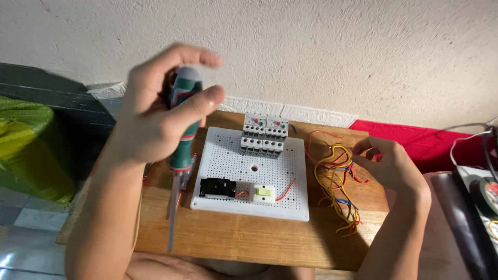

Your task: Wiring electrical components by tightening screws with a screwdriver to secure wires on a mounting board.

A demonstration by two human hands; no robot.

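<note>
A green-handled screwdriver (181, 135) was gripped by the left hand (155, 111); loose wires (337, 181) were pinched by the right hand (389, 166), and could be snagged.

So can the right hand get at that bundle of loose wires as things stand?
Probably yes. The right hand is already at the upper edge of the loose wires, fingers curled among the strands, with nothing between them. The left hand, holding the screwdriver, is well clear.

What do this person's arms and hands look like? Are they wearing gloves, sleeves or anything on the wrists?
Both arms are bare as far up as the view shows: no sleeves. The left hand and the right hand have no gloves, and no rings, watch or wristband show. The left hand is slightly blurred, so fine marks cannot be made out.
</note>
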